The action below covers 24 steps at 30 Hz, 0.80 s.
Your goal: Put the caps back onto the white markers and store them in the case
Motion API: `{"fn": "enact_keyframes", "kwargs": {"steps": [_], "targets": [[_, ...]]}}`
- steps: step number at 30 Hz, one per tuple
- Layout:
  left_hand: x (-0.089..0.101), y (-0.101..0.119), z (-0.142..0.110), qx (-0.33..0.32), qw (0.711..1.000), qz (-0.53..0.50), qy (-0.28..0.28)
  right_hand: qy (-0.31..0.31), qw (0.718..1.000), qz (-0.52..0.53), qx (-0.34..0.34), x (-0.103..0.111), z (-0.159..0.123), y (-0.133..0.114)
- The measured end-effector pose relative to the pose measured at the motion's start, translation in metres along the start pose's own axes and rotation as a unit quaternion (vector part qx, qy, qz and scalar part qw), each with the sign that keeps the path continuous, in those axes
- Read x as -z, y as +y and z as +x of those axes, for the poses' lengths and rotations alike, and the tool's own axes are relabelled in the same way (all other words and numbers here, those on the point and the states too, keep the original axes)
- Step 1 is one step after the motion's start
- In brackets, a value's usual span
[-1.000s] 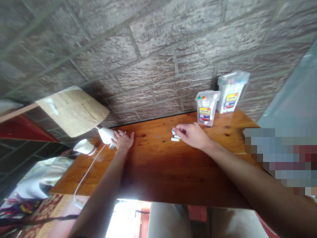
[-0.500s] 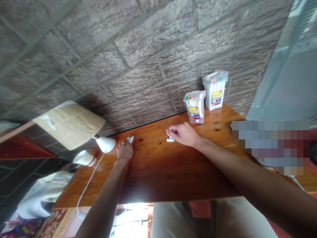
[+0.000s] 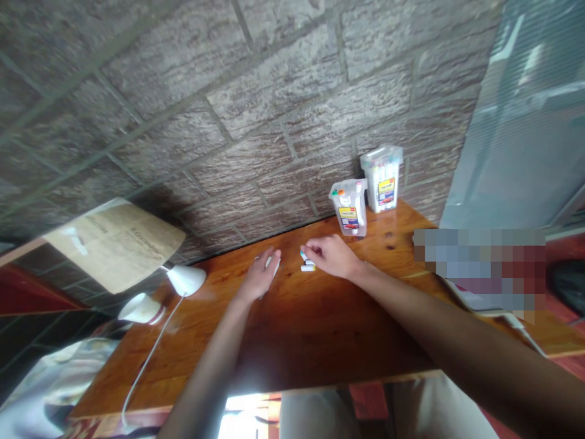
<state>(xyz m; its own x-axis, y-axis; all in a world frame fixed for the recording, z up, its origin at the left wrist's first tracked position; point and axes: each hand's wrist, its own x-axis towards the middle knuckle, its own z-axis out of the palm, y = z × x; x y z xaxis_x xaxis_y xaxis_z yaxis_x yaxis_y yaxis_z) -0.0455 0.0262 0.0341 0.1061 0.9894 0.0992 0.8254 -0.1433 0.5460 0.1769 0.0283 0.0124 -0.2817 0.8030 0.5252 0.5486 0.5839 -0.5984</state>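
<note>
My left hand [image 3: 260, 277] rests on the wooden table with its fingers closed around a white marker [image 3: 275, 266]. Part of that marker is hidden by the fingers. To its right, my right hand [image 3: 333, 255] is closed in a pinch at a small white marker with a teal end [image 3: 303, 254]. Just under the right fingertips lies another short white marker piece [image 3: 308, 268] with a yellowish end. Behind the right hand stands an open clear plastic marker box [image 3: 350, 210], with a few coloured ends showing at its top.
A fuller marker box [image 3: 382, 180] stands behind the first, by the stone-patterned wall [image 3: 256, 146]. On the left are a lamp [image 3: 187, 280] with a paper shade and a cord, and a paper cup [image 3: 141, 309]. A blurred-out item [image 3: 484, 268] lies at the right.
My left hand has left the lamp's side and moved right toward the right hand, a white marker in it. The right hand stays near the small pieces; a teal end now shows at its fingertips.
</note>
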Motion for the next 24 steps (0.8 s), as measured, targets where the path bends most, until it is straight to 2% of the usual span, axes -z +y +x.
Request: {"fn": "enact_keyframes", "kwargs": {"steps": [1,2,4,6,7,9,13,18,21,24], "targets": [[0.005,0.010,0.006,-0.003,0.985,-0.170,-0.002,0.012,1.000,0.011,-0.011,0.000,0.000,-0.001],[0.009,0.020,0.010,-0.021,0.947,-0.318,-0.024,0.021,0.999,0.027,-0.025,-0.001,0.001,-0.003],[0.008,0.041,0.017,-0.083,0.844,-0.526,-0.056,0.028,0.993,0.097,-0.063,-0.003,0.001,-0.006],[-0.002,0.055,0.018,-0.110,0.757,-0.642,-0.053,0.015,0.983,0.159,-0.095,-0.004,0.000,-0.009],[-0.010,0.059,0.017,-0.106,0.726,-0.676,-0.062,-0.002,0.980,0.173,-0.095,-0.004,0.000,-0.010],[-0.025,0.060,0.014,-0.079,0.694,-0.710,-0.085,-0.024,0.980,0.168,-0.103,-0.005,-0.002,-0.013],[-0.039,0.053,0.006,-0.068,0.684,-0.718,-0.107,-0.044,0.983,0.142,-0.112,-0.008,-0.004,-0.017],[-0.033,0.057,0.001,-0.090,0.696,-0.704,-0.113,-0.048,0.984,0.141,-0.097,-0.015,-0.007,-0.022],[-0.030,0.061,-0.001,-0.100,0.729,-0.670,-0.095,-0.067,0.980,0.171,-0.084,-0.016,-0.008,-0.025],[-0.025,0.056,0.002,-0.117,0.785,-0.603,-0.080,-0.070,0.984,0.146,-0.076,-0.015,-0.008,-0.026]]}}
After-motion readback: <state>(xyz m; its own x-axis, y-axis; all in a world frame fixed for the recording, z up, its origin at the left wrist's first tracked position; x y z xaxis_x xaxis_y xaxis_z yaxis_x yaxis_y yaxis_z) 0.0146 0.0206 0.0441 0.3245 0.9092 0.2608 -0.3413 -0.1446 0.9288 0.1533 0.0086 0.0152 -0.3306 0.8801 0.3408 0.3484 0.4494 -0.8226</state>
